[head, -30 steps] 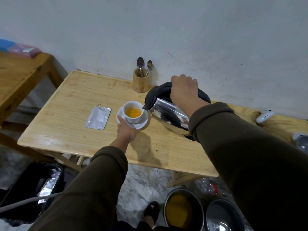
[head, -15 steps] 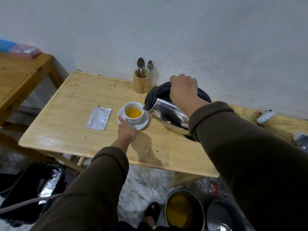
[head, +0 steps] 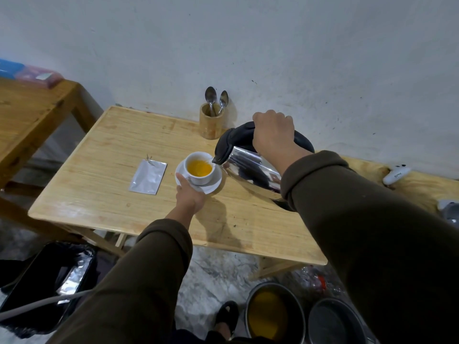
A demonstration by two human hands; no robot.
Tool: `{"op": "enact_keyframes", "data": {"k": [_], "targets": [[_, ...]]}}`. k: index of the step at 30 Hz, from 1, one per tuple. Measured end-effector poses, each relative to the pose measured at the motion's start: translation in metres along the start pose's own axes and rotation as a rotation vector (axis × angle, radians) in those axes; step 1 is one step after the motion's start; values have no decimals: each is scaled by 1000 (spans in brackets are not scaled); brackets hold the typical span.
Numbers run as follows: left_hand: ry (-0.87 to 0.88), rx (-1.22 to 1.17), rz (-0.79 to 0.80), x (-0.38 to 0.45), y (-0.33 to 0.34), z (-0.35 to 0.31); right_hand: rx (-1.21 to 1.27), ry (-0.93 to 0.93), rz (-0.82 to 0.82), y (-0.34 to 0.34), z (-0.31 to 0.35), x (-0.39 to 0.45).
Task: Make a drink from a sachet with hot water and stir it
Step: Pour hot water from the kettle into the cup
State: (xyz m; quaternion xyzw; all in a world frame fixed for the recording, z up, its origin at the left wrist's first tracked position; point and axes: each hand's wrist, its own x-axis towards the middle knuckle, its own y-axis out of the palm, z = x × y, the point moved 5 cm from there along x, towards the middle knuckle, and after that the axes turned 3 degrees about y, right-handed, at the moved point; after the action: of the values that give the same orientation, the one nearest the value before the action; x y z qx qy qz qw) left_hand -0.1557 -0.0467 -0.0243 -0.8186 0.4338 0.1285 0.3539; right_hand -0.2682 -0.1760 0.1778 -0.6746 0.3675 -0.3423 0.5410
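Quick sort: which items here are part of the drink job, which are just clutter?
In use: kettle gripped by right hand; cup; saucer held by left hand; sachet; spoons.
Clutter: white controller; floor pots; black bin.

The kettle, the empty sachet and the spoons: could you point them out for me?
kettle (head: 250,170): head view, on its shiny steel side.
sachet (head: 148,177): head view, middle of the silver foil.
spoons (head: 210,94): head view, bowl of the left spoon in the wooden holder.
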Motion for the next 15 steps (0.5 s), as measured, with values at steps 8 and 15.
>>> {"op": "enact_keyframes", "data": {"k": [8,15], "targets": [[5,-8,-18,0,1,0,142,43,10,4,-17,-5],[77,-49,-66,-6,8,-2,433,234,21,19,-51,-14]]}}
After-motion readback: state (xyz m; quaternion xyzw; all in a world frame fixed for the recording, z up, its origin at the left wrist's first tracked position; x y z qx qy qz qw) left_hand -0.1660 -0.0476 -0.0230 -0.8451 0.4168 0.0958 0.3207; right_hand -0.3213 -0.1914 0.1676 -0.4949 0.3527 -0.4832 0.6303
